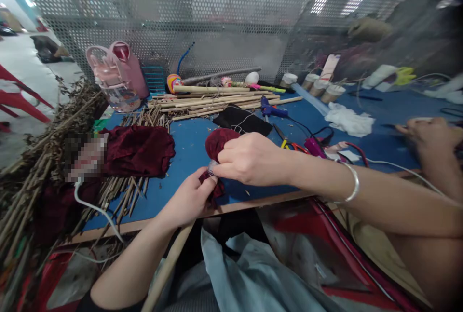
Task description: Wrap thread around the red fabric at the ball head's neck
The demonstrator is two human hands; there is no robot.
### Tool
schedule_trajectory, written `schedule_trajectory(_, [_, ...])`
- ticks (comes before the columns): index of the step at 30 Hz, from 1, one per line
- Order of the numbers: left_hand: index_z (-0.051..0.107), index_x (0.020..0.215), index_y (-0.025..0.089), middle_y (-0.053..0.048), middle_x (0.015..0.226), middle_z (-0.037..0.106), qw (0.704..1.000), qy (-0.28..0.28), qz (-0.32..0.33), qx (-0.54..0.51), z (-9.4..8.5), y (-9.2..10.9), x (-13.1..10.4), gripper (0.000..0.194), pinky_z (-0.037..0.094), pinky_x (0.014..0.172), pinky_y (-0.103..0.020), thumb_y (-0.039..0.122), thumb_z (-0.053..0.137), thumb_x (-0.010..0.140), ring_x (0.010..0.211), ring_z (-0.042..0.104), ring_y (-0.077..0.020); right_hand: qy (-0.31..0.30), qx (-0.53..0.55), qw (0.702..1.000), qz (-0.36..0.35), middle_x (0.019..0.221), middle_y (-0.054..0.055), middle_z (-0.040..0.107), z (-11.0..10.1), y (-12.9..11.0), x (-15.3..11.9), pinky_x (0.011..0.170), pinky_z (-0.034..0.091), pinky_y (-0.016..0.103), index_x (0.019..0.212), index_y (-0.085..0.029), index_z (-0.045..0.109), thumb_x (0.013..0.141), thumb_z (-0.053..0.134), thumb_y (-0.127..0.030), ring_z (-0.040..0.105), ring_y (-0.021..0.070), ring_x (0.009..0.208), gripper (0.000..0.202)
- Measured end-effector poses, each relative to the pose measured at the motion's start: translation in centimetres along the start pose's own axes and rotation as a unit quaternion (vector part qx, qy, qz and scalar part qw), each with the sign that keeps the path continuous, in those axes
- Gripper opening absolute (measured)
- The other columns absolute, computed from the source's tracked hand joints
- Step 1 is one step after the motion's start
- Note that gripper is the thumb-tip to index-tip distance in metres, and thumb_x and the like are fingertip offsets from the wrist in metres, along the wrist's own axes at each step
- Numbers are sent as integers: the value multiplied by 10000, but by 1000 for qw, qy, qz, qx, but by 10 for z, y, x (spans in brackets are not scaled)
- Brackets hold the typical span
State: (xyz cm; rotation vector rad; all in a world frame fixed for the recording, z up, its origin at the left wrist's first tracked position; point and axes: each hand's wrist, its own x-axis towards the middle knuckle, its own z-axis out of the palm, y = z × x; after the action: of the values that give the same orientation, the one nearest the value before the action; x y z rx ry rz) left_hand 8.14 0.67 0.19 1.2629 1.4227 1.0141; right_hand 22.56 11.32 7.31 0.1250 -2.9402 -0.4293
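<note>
A burgundy cloth-covered ball (217, 143) sits over the near edge of the blue table, its gathered cloth tail (218, 190) hanging below. My left hand (190, 198) is closed around the cloth at the ball's neck, where a long pale wooden stick (173, 259) runs down across my lap. With bent fingers pressed together, my right hand (249, 157) pinches at a whitish strip (212, 165) around the neck; whether it is thread or tape cannot be made out. Its fingers partly hide the ball.
Burgundy fabric (139, 150) lies left, beside dried stalks (32, 177). Behind are wooden sticks (217, 100), black cloth (242, 119), a blue glue gun (273, 108) and pink bottles (128, 68). Scissors (285, 144) and white tissue (349, 119) lie right, near another person's hand (430, 133).
</note>
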Motion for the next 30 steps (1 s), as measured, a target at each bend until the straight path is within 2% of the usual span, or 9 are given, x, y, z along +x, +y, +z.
schedule_trajectory(3, [577,931,156,-23,864,609,999,-19,10,38,-1,2,1,288,424,698,-258,356,377,875,746,521,-147,-5,8,1000,18,660,11,554,0,4,4,519,117,290,763,-190,644,898,422,-188,401,110,610,260])
schedule_trajectory(7, [563,803,153,-27,799,581,997,-28,26,71,-1,7,2,259,413,674,-256,293,354,866,711,501,-145,-34,25,998,52,684,15,562,-2,7,11,522,105,283,698,-191,644,889,429,-205,382,119,633,287])
schedule_trajectory(9, [560,783,157,-29,804,586,996,-29,33,81,-1,9,3,257,410,695,-257,277,349,867,730,502,-148,-54,35,997,46,701,24,569,-4,8,14,528,114,278,674,-179,640,891,424,-216,377,123,648,309])
schedule_trajectory(15, [582,861,148,-47,873,619,996,-42,42,71,3,8,2,280,418,769,-282,288,340,882,790,520,-161,-74,52,996,-8,702,40,565,-7,12,19,544,167,282,641,-163,631,890,422,-239,375,138,662,334])
schedule_trajectory(24, [554,927,160,-34,853,584,997,-38,32,59,6,-2,3,280,396,825,-300,329,332,901,865,529,-177,-102,47,994,16,708,29,585,-6,10,23,545,174,284,677,-188,660,839,454,-232,397,144,676,266])
schedule_trajectory(30, [564,969,160,-38,891,615,997,-36,31,62,9,-1,1,293,406,773,-283,326,334,899,836,534,-171,-116,41,992,28,724,26,618,-5,9,25,534,164,280,681,-203,673,811,481,-228,442,152,689,233])
